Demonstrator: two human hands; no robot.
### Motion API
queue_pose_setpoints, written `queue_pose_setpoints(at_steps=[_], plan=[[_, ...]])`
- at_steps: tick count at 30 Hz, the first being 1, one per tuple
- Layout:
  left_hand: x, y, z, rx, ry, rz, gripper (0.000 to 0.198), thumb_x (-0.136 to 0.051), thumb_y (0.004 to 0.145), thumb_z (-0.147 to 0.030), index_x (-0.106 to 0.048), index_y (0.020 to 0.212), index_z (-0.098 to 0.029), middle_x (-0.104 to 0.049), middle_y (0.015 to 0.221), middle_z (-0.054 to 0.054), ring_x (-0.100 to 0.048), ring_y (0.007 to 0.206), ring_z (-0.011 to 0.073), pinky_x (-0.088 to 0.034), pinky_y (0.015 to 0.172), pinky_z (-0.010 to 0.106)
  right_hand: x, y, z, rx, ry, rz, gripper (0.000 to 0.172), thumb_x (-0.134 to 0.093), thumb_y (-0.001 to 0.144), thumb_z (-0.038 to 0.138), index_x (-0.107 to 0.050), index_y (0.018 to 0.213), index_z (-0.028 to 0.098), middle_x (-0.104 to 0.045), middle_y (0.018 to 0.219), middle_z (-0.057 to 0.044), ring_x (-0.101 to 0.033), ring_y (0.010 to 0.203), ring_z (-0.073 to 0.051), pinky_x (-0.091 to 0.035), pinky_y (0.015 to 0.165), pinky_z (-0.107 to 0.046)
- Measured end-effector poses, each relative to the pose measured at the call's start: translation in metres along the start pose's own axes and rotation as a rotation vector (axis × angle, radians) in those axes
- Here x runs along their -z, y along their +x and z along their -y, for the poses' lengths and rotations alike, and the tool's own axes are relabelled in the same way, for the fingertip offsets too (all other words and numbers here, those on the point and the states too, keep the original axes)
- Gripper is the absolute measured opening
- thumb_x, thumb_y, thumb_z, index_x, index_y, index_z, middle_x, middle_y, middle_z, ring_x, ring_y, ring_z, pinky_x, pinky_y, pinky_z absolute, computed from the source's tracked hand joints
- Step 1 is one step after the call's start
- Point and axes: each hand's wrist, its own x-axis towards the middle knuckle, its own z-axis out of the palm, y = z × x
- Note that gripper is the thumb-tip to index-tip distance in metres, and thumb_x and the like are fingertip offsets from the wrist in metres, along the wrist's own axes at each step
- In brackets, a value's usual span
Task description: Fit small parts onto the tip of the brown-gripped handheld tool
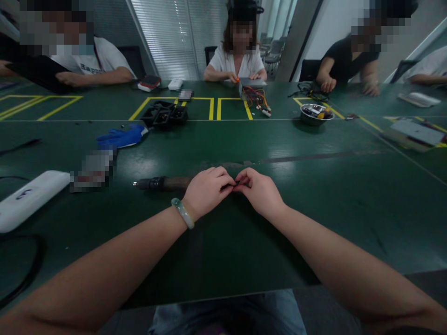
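My left hand [208, 186], with a green and white bangle at the wrist, and my right hand [261, 190] meet fingertip to fingertip above the green table. Both are closed in a pinch around something small and dark [238, 183], mostly hidden by the fingers. An electric screwdriver [174, 183] with a brown grip lies on its side, its bit pointing left. Its rear end disappears behind my left hand, so I cannot tell whether the dark piece belongs to it.
A blue glove [122, 137], a white power bank-like block [33, 197] and black plastic parts [164, 114] lie leftward. Across the table [223, 260], a person handles a metal box with coloured wires [253, 88]. A metal bowl [316, 116] of small parts stands right of it.
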Motion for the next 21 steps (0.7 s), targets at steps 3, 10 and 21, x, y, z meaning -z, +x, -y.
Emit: queue_pose_setpoints(at_steps=[3,10,21], plan=[[0.0005,0.0,-0.0014,0.02,-0.007,-0.006,0.014,-0.055,0.089,-0.029,-0.067,0.091,-0.021,-0.061,0.094,0.004,-0.056,0.086,0.0183,-0.045,0.078,0.035,0.0008,-0.0005,0.0006,0.0,-0.037,0.015,0.019,-0.068,0.08,0.025,-0.059,0.096,0.024,-0.066,0.086,0.002,-0.061,0.08,-0.014,-0.043,0.069,-0.026],[0.0011,0.0004,-0.0015,0.05,-0.017,0.008,0.014,-0.058,0.089,-0.03,-0.069,0.093,-0.023,-0.062,0.095,0.003,-0.056,0.088,0.0186,-0.046,0.079,0.036,0.0077,-0.0074,0.0043,0.061,-0.306,0.093,0.014,-0.063,0.087,0.033,-0.061,0.094,0.021,-0.065,0.09,-0.003,-0.059,0.079,-0.017,-0.042,0.072,-0.032],[-0.0015,-0.0008,0.0024,0.064,-0.052,0.001,0.012,-0.059,0.089,-0.029,-0.067,0.093,-0.023,-0.063,0.098,0.001,-0.057,0.092,0.0181,-0.046,0.082,0.035,0.0031,-0.0027,-0.0017,0.212,-0.262,-0.052,0.012,-0.061,0.088,0.026,-0.064,0.079,0.019,-0.058,0.116,-0.006,-0.054,0.104,-0.02,-0.04,0.091,-0.035]])
